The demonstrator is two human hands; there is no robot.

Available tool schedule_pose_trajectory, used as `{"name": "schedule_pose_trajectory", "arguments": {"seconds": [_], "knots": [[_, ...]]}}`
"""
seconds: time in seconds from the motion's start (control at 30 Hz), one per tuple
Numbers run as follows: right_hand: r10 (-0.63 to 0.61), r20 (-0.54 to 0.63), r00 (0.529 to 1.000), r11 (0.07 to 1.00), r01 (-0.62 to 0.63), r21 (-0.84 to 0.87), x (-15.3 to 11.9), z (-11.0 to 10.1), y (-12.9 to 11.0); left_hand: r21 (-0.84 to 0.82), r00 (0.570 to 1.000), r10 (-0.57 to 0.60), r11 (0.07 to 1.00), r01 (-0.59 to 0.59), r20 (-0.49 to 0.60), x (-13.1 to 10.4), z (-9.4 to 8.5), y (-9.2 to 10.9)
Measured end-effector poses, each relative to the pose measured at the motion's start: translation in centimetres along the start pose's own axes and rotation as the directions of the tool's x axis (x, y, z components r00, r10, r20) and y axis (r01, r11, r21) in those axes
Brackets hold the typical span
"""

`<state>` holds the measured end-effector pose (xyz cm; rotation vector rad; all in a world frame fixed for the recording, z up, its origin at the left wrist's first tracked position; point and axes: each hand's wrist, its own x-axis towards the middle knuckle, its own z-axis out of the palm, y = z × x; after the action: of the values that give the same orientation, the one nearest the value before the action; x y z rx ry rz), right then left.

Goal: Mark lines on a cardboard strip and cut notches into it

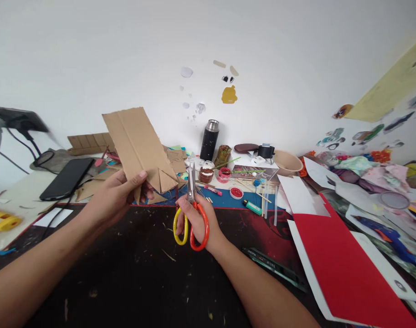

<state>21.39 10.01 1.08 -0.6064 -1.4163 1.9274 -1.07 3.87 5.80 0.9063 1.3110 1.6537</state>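
Observation:
My left hand grips a piece of brown cardboard by its lower edge, thumb in front, and the sheet stands tilted above the table. A slit and a triangular flap show at the cardboard's lower right corner. In my right hand is a pair of scissors with one yellow and one red handle loop. The blades point up and look close together. They are just right of the cardboard, apart from it.
Along the back stand a black flask, small paint jars and a beige bowl. A phone lies at left. At right are a utility knife, a glue stick and red paper. Scraps cover the black mat.

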Motion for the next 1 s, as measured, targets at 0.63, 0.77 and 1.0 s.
{"name": "schedule_pose_trajectory", "arguments": {"seconds": [0.63, 0.77, 1.0], "knots": [[-0.033, -0.078, 0.996, 0.999, 0.033, -0.003, 0.3, -0.4, -0.5, -0.036, 0.985, -0.141, 0.989, 0.145, 0.101, -1.7, 1.9, -2.2], [-0.032, -0.071, 0.997, 0.999, 0.03, -0.026, 0.2, -0.4, -0.5, -0.137, 0.975, -0.221, 0.966, 0.221, 0.014, -1.4, 1.4, -1.7], [-0.028, -0.05, 0.998, 0.999, 0.029, 0.025, 0.2, -0.4, -0.4, -0.182, 0.968, -0.245, 0.956, 0.231, -0.059, -1.3, 1.5, -1.5]]}}
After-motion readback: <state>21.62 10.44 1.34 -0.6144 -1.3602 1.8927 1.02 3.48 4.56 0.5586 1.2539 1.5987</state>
